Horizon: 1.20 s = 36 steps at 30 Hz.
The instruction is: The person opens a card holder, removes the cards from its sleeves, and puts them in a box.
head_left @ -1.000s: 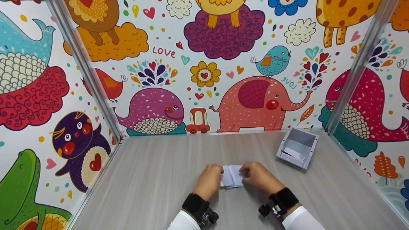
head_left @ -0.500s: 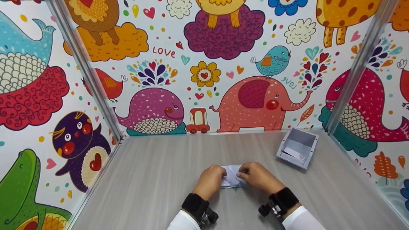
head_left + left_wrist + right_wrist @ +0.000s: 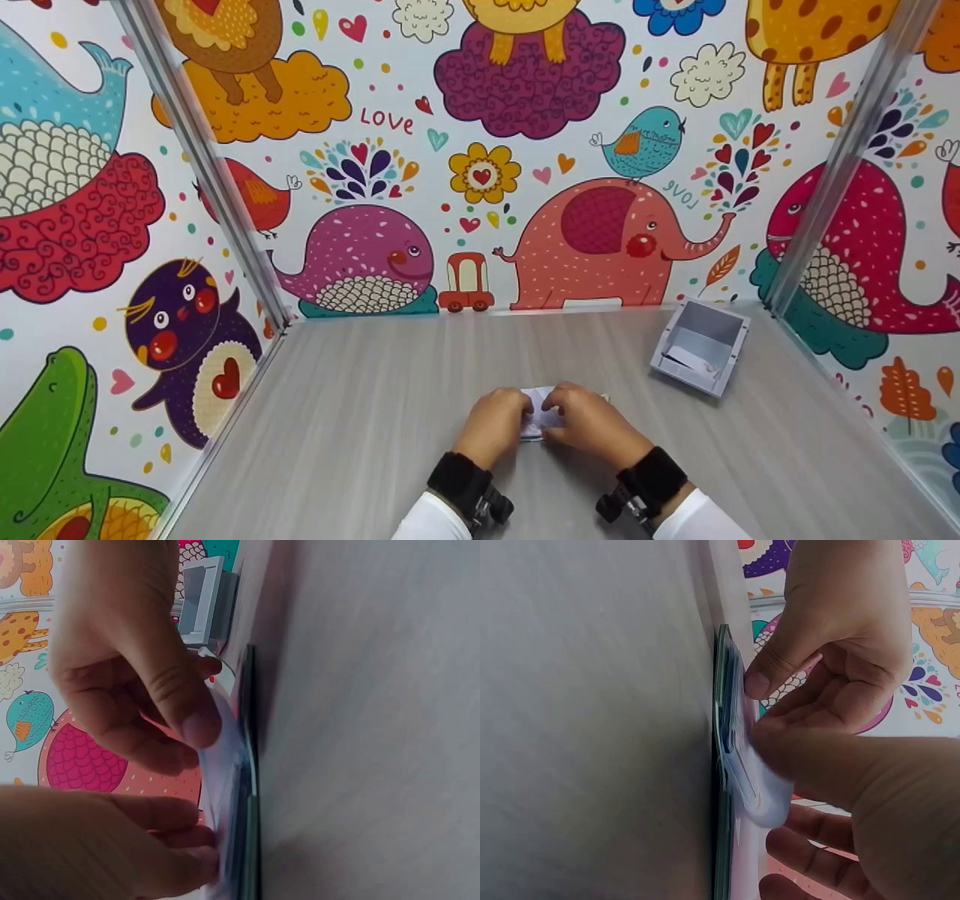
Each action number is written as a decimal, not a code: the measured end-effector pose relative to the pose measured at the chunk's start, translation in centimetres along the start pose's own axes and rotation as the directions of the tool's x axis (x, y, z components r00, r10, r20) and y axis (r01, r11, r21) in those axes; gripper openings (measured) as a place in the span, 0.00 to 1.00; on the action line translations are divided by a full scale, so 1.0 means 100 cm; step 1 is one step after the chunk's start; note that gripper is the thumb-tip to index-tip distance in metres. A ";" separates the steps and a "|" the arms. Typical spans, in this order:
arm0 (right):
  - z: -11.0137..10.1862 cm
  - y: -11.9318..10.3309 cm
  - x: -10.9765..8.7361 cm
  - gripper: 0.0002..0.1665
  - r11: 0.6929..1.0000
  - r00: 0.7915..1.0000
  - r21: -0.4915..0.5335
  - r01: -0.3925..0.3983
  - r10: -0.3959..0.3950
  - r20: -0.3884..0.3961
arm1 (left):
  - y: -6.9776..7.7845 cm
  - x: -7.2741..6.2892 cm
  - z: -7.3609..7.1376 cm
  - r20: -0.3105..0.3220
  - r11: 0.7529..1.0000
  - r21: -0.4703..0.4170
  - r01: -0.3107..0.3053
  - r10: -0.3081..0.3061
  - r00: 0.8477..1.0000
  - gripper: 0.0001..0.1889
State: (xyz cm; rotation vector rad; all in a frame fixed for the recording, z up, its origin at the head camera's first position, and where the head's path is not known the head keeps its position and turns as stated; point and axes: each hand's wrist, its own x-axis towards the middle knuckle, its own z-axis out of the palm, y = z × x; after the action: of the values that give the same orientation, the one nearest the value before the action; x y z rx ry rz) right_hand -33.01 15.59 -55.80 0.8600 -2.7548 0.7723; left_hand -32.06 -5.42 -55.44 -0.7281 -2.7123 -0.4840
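Note:
A small open booklet (image 3: 535, 427) with a dark green cover and translucent, sleeve-like pages lies flat on the table. At its left side my left hand (image 3: 491, 424) holds it, thumb and fingertips at the pages. My right hand (image 3: 589, 424) reaches over the right half and grips a raised page (image 3: 761, 791) between thumb and fingers. In the left wrist view the cover's edge (image 3: 250, 712) runs along the tabletop below the fingers. Both hands cover much of the booklet in the head view.
A grey open box (image 3: 701, 349) stands at the back right of the wood-grain table (image 3: 360, 420), with a white card-like piece (image 3: 690, 360) inside. Cartoon-printed walls (image 3: 480, 225) and metal posts (image 3: 206, 165) enclose the table.
My right hand has moved left across the booklet, toward my left hand, and a page now stands raised. The left hand stays nearly in place, its fingertips slightly further in.

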 end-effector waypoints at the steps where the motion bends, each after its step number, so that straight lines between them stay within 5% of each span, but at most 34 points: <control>1: 0.000 0.000 0.000 0.16 1.000 1.000 -0.003 0.002 -0.002 -0.008 | 0.000 0.000 0.000 -0.005 1.000 0.005 -0.002 0.002 1.000 0.09; 16: 0.000 -0.003 0.003 0.12 0.992 0.981 0.013 -0.124 0.125 -0.150 | -0.001 0.002 0.002 -0.003 0.998 -0.017 0.061 -0.061 0.998 0.07; 24: -0.004 0.002 0.004 0.23 0.952 0.949 0.077 -0.297 0.304 -0.090 | 0.001 0.002 0.001 0.028 0.994 -0.036 0.100 -0.099 0.995 0.08; 32: -0.003 0.008 0.003 0.23 0.929 0.928 0.028 -0.369 0.370 -0.034 | 0.004 0.004 0.001 0.082 0.984 -0.058 0.166 -0.161 0.984 0.11; 36: -0.002 0.010 0.002 0.22 0.929 0.928 0.015 -0.371 0.371 -0.024 | 0.006 0.003 0.002 0.057 0.988 -0.025 0.155 -0.154 0.986 0.11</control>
State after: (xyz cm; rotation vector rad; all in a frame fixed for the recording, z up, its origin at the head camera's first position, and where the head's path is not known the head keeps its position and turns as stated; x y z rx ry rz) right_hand -33.78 16.31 -55.97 0.3229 -2.9294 0.8475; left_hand -32.04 -4.76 -55.37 -0.5481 -2.8327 -0.5484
